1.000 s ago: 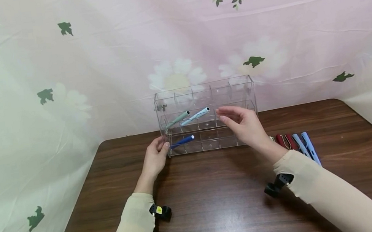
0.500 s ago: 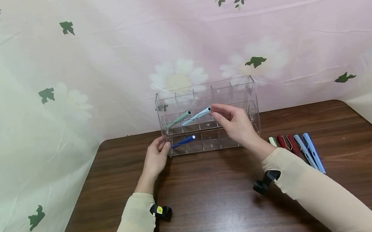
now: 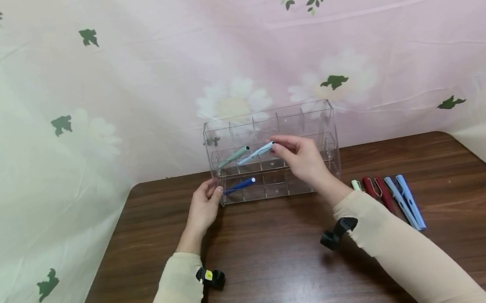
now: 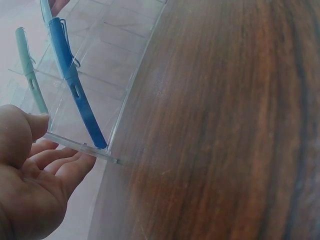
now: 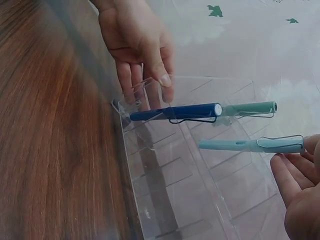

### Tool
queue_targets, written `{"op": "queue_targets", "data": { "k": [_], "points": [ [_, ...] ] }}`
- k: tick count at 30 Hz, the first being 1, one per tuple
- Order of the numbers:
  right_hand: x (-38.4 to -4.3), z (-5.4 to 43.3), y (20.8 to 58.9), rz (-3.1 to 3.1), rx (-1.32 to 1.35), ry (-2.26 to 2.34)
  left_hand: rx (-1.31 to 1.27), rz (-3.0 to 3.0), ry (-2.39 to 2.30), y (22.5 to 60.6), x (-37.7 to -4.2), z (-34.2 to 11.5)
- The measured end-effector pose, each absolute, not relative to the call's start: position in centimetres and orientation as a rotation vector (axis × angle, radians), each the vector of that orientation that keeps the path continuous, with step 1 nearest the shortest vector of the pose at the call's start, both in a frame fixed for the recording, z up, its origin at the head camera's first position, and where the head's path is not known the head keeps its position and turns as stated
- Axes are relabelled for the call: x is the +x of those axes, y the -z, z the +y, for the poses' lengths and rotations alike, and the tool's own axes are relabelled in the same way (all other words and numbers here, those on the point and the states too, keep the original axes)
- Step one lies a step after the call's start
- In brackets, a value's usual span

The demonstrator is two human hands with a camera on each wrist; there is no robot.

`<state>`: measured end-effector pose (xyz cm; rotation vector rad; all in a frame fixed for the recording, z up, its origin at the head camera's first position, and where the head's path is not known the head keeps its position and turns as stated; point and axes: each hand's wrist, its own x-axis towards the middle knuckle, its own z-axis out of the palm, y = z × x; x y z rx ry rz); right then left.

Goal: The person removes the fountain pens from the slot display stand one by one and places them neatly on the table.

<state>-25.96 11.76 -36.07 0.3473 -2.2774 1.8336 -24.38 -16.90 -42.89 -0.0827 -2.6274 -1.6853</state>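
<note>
A clear acrylic pen stand (image 3: 276,189) with tiered compartments stands near the back of the table. At its left end, my left hand (image 3: 204,206) grips the side panel, thumb on one face and fingers behind. My right hand (image 3: 304,159) pinches the cap end of a light blue fountain pen (image 5: 250,145), which slants in the upper tier. To its left leans a green pen (image 3: 233,157). Below them a dark blue pen (image 4: 77,90) rests in the lower tier at the left end, close to my left fingers.
On the table to the right lie a pale green pen (image 3: 356,184), two dark red pens (image 3: 383,193) and two blue pens (image 3: 403,200) side by side. A printed cloth (image 3: 149,82) hangs right behind the table (image 3: 274,268).
My right hand has moved left from beside the light blue pen and now pinches its cap end. My left hand has stayed on the stand.
</note>
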Motion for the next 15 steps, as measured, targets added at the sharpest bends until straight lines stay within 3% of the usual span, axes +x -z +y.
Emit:
{"op": "queue_targets", "data": {
  "k": [15],
  "points": [
    [-25.58,11.90,36.09,-2.196,0.314,-1.907,-0.073,-2.619,1.700,42.91,-24.44,-16.78]
  ]
}}
